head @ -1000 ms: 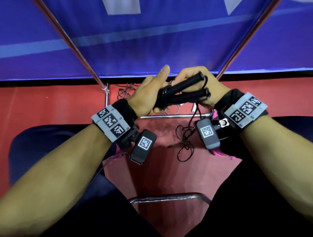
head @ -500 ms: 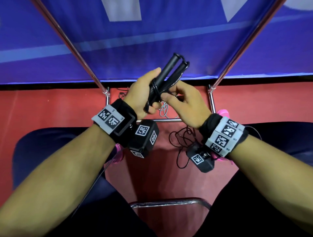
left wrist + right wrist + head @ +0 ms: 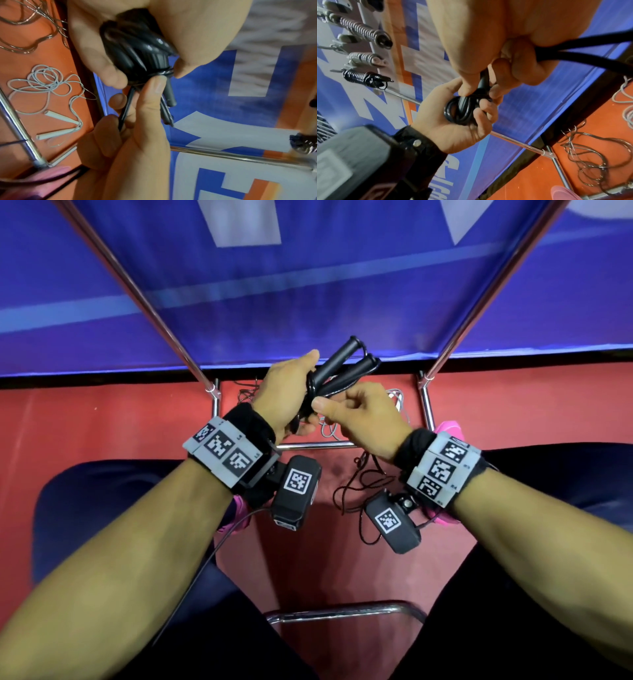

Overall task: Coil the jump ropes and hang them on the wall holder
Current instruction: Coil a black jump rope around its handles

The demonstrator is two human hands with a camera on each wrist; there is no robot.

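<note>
Hands between 2 rails point(image 3: 164, 326): left hand point(image 3: 284, 392) grips handles point(image 3: 339, 361), right hand point(image 3: 363, 416) pinches cord point(image 3: 126, 108).

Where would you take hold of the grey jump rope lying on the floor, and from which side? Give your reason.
I would take the grey jump rope by its two handles, from above: they look stiff and lie flat on the red floor close together, while the rest is a loose tangle.

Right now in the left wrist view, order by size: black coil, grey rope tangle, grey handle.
Black coil and grey rope tangle look alike; the coil is merely nearer the camera. Smallest: grey handle.
</note>
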